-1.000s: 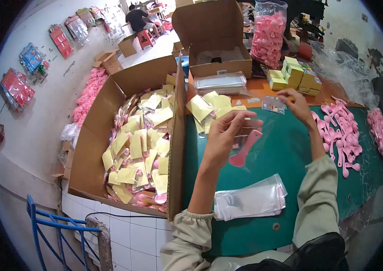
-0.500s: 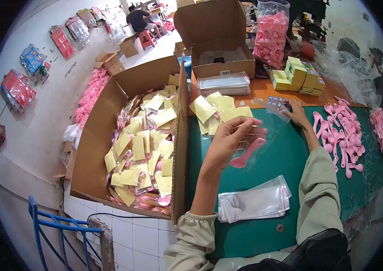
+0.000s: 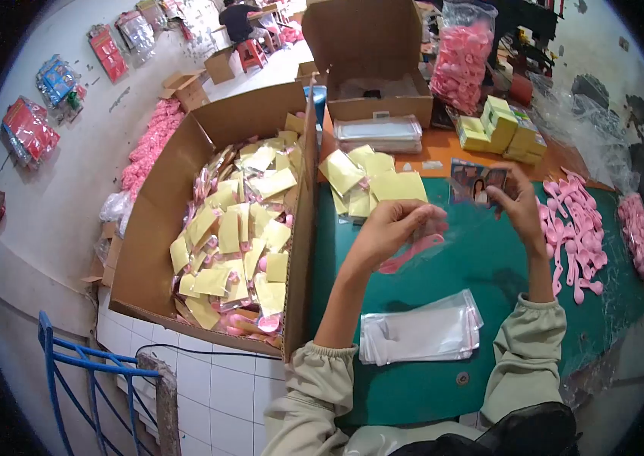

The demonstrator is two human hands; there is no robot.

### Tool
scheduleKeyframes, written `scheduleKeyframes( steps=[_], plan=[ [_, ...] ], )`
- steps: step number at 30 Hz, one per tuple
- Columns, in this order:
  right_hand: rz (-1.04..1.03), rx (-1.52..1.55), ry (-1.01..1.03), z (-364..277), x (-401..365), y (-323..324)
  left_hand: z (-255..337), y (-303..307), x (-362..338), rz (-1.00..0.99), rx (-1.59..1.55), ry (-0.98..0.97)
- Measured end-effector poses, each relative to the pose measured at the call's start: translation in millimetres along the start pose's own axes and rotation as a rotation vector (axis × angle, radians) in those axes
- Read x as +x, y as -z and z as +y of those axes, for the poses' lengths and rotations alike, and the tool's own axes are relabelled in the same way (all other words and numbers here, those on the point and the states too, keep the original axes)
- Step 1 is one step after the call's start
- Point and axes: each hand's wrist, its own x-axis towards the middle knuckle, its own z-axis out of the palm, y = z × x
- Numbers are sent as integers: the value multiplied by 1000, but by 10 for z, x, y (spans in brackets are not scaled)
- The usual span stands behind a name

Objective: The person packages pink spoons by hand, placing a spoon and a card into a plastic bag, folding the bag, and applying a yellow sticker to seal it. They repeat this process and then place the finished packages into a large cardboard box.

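Observation:
My left hand [image 3: 396, 234] is closed on a clear plastic bag [image 3: 462, 220] with a pink spoon [image 3: 411, 254] inside it. To its right, my right hand [image 3: 518, 199] pinches a printed card [image 3: 478, 182] by its right edge, held up near the bag's mouth. Below both hands, a fanned stack of clear plastic bags [image 3: 422, 328] lies on the green mat [image 3: 428, 395]. Loose pink spoons [image 3: 574, 232] are heaped right of my right hand. Beyond my left hand lies a group of packed bags with yellow cards [image 3: 371, 182].
A large cardboard box [image 3: 162, 220] of packed yellow-card bags stands at the left. Behind the mat are an open carton [image 3: 371, 106], stacked card bundles [image 3: 500, 129] and a big bag of pink spoons [image 3: 462, 61]. A person [image 3: 238, 23] sits in the background.
My right hand has lifted the printed card off the table and brought it up beside the bag. My left hand still holds the bag with the spoon, at nearly the same place.

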Motion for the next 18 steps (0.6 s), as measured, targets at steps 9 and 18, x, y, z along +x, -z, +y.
scheduleKeyframes(
  steps=[9,18],
  plan=[
    [-228,-193,32,-765,-325,-25,-51,-21,10,-42,103,25],
    [-492,-285,-21,-741,-360,-138,-217,-52,61,-140,447,-115]
  ],
)
